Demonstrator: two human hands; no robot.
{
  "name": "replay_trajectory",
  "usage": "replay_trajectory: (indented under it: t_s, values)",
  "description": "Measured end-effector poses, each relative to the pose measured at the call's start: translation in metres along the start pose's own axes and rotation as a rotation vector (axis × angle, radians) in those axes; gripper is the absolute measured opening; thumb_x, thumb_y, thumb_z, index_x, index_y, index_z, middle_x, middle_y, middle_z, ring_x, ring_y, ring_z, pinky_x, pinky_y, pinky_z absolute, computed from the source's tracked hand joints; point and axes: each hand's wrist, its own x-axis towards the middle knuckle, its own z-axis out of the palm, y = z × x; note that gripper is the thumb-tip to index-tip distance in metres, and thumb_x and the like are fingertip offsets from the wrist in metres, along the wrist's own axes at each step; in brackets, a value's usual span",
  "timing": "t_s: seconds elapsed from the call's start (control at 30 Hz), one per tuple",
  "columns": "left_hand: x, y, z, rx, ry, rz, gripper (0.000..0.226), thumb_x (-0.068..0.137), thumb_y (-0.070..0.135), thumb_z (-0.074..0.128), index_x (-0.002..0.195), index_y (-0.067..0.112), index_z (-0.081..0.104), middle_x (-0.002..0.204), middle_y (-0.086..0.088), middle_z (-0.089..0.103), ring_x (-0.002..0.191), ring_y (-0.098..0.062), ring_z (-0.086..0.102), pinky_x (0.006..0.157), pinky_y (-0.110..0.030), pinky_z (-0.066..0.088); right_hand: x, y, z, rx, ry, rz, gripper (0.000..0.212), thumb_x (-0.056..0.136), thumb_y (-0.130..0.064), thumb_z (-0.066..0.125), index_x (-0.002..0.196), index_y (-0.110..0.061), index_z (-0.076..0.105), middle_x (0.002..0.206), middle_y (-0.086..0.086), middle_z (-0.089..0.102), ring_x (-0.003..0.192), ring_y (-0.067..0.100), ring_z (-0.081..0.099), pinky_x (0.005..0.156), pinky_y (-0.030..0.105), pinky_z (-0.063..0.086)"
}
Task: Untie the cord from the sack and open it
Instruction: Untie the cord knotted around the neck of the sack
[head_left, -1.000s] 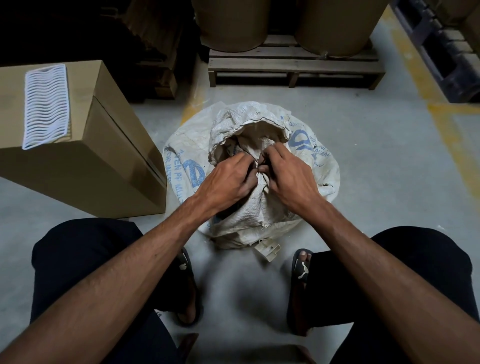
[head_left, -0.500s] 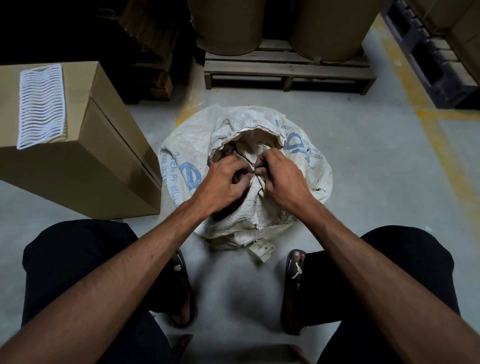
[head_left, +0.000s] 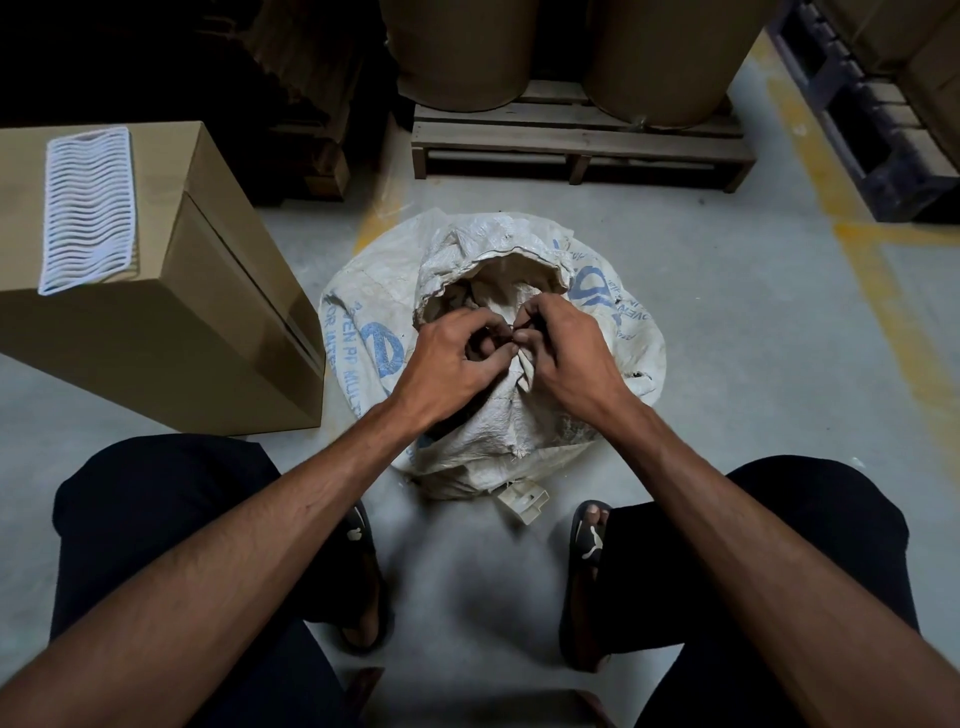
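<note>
Both hands are down on the gathered neck of the woven sack, the left hand and right hand each curled with fingertips pinched on the thin dark cord where they meet. Compared with a second ago, the fingers sit looser, a gap showing under the left knuckles. The sack sits on the concrete floor between the sandalled feet and the pallet, its contents hidden beneath the folded-over mouth.

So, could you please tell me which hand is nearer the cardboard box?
Left. The left hand is on the sack's box side; the right hand lies beyond it.
</note>
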Motion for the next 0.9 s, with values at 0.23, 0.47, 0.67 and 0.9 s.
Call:
replay_trajectory:
  t_s: [0.23,0.47,0.67,0.9]
  values:
    - [0.0010,-0.0012,0.0017,-0.074,-0.021,-0.037,0.016,0.090,0.024,0.077,0.104,0.017,0.072,0.083,0.006,0.066,0.074,-0.011,0.064,0.067,-0.028,0.053,0.0016,-0.0017,0.0002,0.053,0.029,0.014,0.009,0.092,-0.001,0.060,0.100,-0.005,0.061,0.089,0.001,0.063,0.079,0.015,0.057,0.070,0.026,0.043]
    - [0.0025,-0.0036,0.0015,0.023,-0.083,-0.020,0.010,0.093,0.026,0.064,0.096,0.017,0.067,0.085,0.004,0.067,0.071,-0.012,0.057,0.064,-0.036,0.049,0.0004,-0.0006,0.0019,0.049,-0.010,0.042,0.007,0.092,-0.004,0.063,0.098,-0.007,0.063,0.089,0.004,0.067,0.083,0.017,0.061,0.073,0.028,0.047]
    - [0.0008,-0.0039,0.0000,0.082,-0.143,-0.041,0.007,0.094,0.022,0.058,0.094,0.015,0.060,0.080,0.000,0.063,0.068,-0.010,0.051,0.060,-0.029,0.037,0.0041,0.0036,0.0003,0.021,-0.077,0.059,0.008,0.089,-0.008,0.072,0.096,-0.010,0.069,0.087,-0.002,0.065,0.073,-0.007,0.053,0.066,0.004,0.034]
    - [0.0028,-0.0029,-0.0021,0.156,-0.177,0.029,0.009,0.096,0.021,0.057,0.095,0.012,0.056,0.082,-0.003,0.062,0.075,-0.019,0.055,0.065,-0.033,0.038,0.0037,0.0031,0.0003,0.039,-0.041,0.086,0.010,0.089,-0.002,0.065,0.093,-0.010,0.069,0.089,0.003,0.067,0.080,0.011,0.060,0.069,0.006,0.038]
